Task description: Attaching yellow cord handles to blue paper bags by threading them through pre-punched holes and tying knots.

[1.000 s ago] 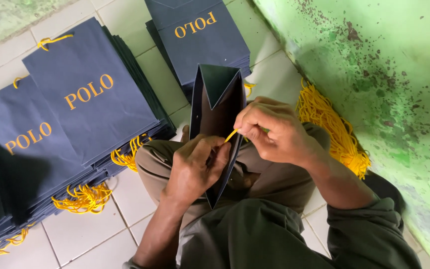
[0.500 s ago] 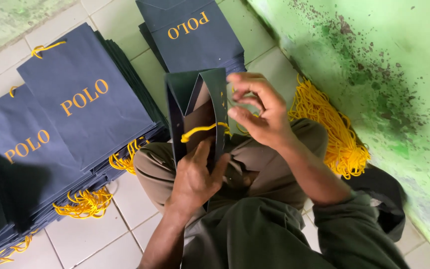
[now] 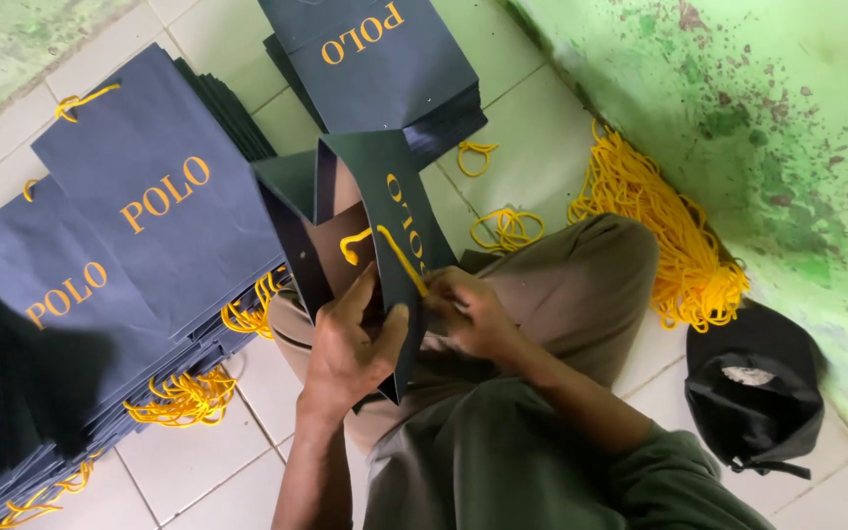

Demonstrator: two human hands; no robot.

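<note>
While left hand [image 3: 345, 344] clamps open navy bag [image 3: 385, 211], right hand [image 3: 468, 314] pinches yellow cord [image 3: 395, 253] (against bag's edge).

Right hand lowered to the bag's edge

The right hand [image 3: 473, 314] is brought down from above; the yellow cord [image 3: 385, 250] is now threaded through the paper bag [image 3: 395, 211].

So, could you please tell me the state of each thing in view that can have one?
Open paper bag: opened out, held by both hands.
Yellow cord: partly threaded, looped at the bag's top.
Left hand: gripping the bag.
Right hand: pinching the cord.
Finished bags: flat, stacked, cords attached.
Loose cords: piled by the wall.
Black cap: lying on the floor.
</note>
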